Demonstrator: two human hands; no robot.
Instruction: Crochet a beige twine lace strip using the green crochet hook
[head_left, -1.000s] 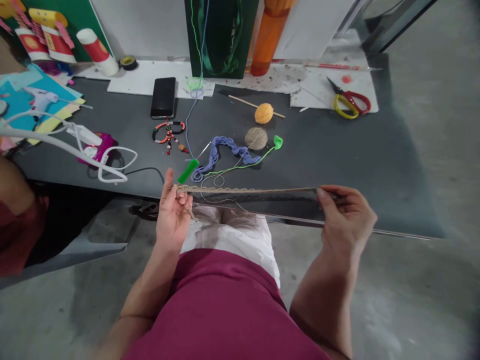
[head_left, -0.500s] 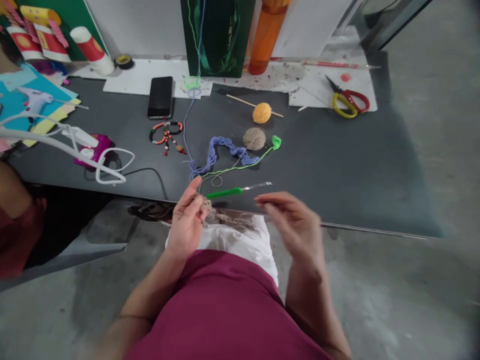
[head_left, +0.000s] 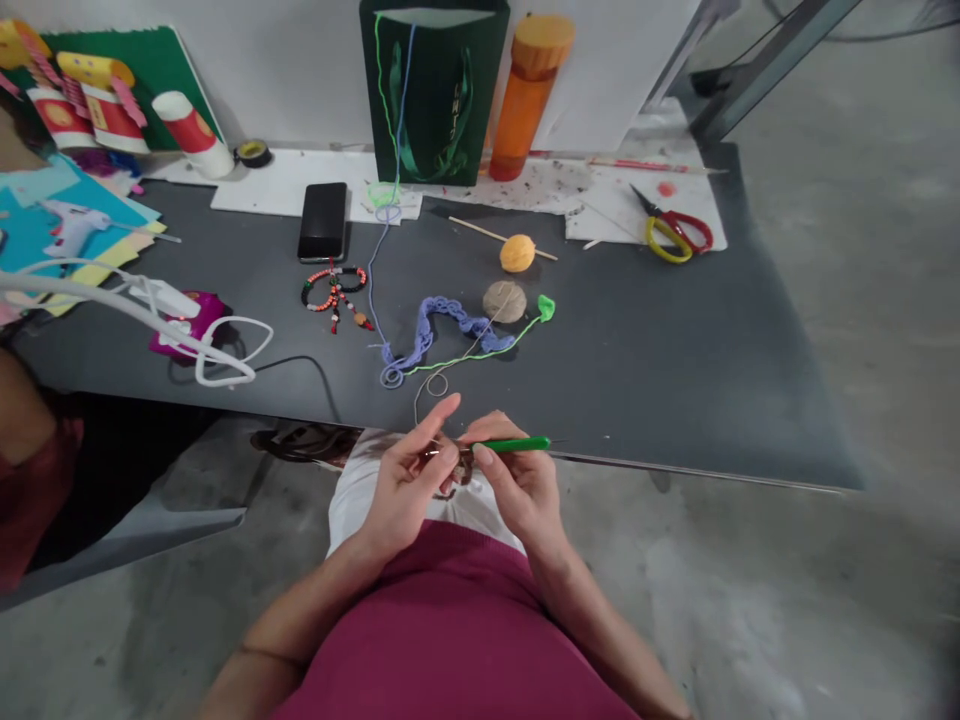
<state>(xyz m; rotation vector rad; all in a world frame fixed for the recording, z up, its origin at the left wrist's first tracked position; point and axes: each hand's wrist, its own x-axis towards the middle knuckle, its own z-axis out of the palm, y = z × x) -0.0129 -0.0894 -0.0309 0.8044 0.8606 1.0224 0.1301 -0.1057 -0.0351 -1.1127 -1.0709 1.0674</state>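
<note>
Just off the table's front edge, above my lap, my two hands meet. Between the thumb and fingers of my right hand (head_left: 521, 480) is a green-handled crochet hook (head_left: 517, 444), its tip pointing left. My left hand (head_left: 411, 480) pinches a small brown crocheted piece (head_left: 461, 465), mostly hidden by the fingers, with the index finger raised. A thin strand of yarn runs from there up to a beige yarn ball (head_left: 505, 301) on the table. Close to that ball lie a wavy blue-violet crocheted strip (head_left: 442, 310) and a small bright green piece (head_left: 546, 307).
A yellow-orange yarn ball (head_left: 517, 253) lies by a wooden stick. Scissors (head_left: 675, 235), a black phone (head_left: 323, 221) and a beaded bracelet (head_left: 334, 290) are on the table. Behind stand a green bag (head_left: 431, 100) and an orange bottle (head_left: 527, 100). White cables (head_left: 225, 370) cross the left side, beside another person's arm.
My right hand has taken up the crochet hook from the table edge and brought it to the brown piece. My left hand has shifted right and lower. The view has tilted slightly.
</note>
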